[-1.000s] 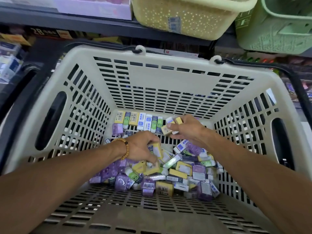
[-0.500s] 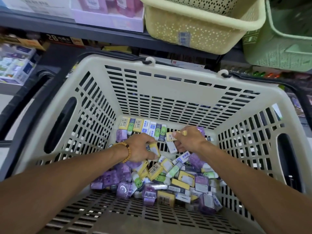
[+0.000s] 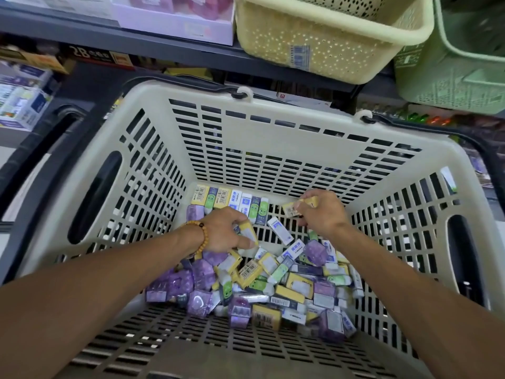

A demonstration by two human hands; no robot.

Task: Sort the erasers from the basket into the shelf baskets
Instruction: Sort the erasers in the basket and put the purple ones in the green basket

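Note:
A big cream slotted basket (image 3: 273, 138) holds a pile of loose erasers (image 3: 276, 285) in yellow, purple, green and white-blue sleeves. A neat row of erasers (image 3: 232, 201) stands along its far wall. My left hand (image 3: 224, 232), with a bead bracelet at the wrist, grips a yellow eraser (image 3: 248, 232) just above the pile. Over to the right, my right hand (image 3: 319, 212) pinches yellow erasers (image 3: 293, 207), lifted a little above the basket floor.
On the dark shelf above stand a yellow perforated shelf basket (image 3: 322, 47) and a green shelf basket (image 3: 459, 67) to its right. A pink-white box (image 3: 175, 17) sits to the left. Black basket handles (image 3: 41, 149) lie along both sides.
My left hand has lifted off the pile with a yellow eraser. My right hand, holding its yellow erasers, has shifted right. The view has tilted up toward the shelf.

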